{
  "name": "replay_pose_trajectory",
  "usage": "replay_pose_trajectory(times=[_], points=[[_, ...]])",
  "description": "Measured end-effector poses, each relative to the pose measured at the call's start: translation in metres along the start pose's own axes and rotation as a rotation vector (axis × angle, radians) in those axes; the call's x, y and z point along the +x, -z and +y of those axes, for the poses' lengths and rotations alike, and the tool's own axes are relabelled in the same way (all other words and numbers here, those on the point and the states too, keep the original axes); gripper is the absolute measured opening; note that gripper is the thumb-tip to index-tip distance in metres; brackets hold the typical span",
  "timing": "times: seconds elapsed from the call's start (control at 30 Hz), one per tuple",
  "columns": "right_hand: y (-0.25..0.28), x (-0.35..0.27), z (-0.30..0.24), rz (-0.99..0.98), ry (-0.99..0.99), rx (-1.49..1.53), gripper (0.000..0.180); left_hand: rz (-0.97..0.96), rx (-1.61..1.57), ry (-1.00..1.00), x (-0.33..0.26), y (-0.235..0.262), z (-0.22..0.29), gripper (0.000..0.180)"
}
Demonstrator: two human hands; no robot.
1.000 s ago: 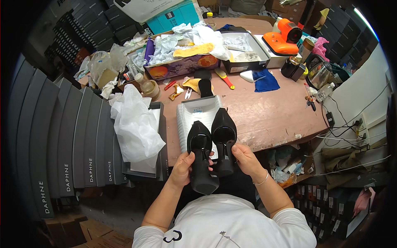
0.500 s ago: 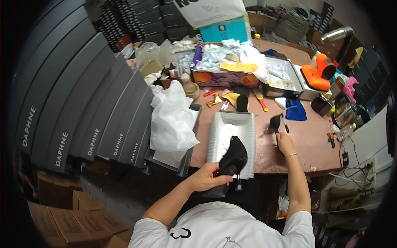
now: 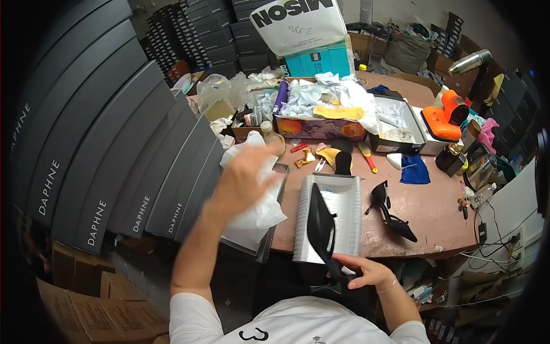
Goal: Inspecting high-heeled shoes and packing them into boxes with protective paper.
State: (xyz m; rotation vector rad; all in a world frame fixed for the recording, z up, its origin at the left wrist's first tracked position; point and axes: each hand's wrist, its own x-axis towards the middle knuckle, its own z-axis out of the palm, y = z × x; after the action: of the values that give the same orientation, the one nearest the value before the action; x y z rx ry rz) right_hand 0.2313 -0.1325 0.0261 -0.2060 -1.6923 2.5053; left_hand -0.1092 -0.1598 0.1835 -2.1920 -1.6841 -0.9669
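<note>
My right hand (image 3: 372, 272) is closed on a black heeled shoe (image 3: 321, 226), held upright at the near edge of the table. Behind that shoe lies a stack of white, ribbed-edged sheets (image 3: 355, 200). The matching black heeled shoe (image 3: 395, 221) rests on the tabletop to the right, its straps showing. My left hand (image 3: 243, 180), blurred by motion, is raised over crumpled white tissue paper (image 3: 258, 215) in a dark grey shoebox (image 3: 275, 221). Its fingers look spread, and nothing shows in them.
Tall stacks of dark grey shoeboxes (image 3: 123, 132) crowd the left. At the table's back stand a patterned carton (image 3: 321, 127) stuffed with paper and an open box (image 3: 421, 135). An orange device (image 3: 444, 123), a blue cloth (image 3: 414, 170) and a yellow-and-red-handled tool (image 3: 366, 155) lie right of centre.
My left hand has let go of the held shoe and moved up to the tissue paper. My right hand has left the other shoe on the table and taken the held one.
</note>
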Motion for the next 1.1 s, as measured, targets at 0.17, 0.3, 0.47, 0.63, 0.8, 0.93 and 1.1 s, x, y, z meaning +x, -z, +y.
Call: replay_pose_trajectory(times=[0.17, 0.3, 0.47, 0.63, 0.8, 0.93, 1.1], points=[[-0.009, -0.002, 0.013, 0.145, 0.036, 0.204, 0.092, -0.688, -0.039, 0.883, 0.02, -0.03, -0.186, 0.028], [-0.004, -0.029, 0.016, 0.328, 0.24, 0.251, 0.093, -0.347, -0.715, 0.544, 0.062, -0.021, -0.101, 0.031], [-0.016, -0.061, -0.016, 0.257, 0.546, 0.412, 0.089, -0.33, -0.09, 0.203, 0.06, 0.0, -0.002, 0.025], [-0.047, -0.072, -0.021, -0.093, 0.617, 0.358, 0.087, -0.114, 0.073, 0.095, 0.016, -0.041, 0.029, 0.026], [-0.063, -0.059, -0.031, 0.158, 0.223, 0.168, 0.085, -0.224, -0.27, -0.032, -0.028, -0.054, 0.076, 0.031], [-0.047, -0.028, -0.016, 0.477, 0.132, -0.093, 0.08, -0.439, -0.511, -0.04, -0.08, -0.051, 0.103, 0.051], [-0.044, -0.041, 0.02, 0.376, 0.371, 0.538, 0.075, -0.439, -0.241, 0.539, -0.165, -0.116, 0.072, 0.046]])
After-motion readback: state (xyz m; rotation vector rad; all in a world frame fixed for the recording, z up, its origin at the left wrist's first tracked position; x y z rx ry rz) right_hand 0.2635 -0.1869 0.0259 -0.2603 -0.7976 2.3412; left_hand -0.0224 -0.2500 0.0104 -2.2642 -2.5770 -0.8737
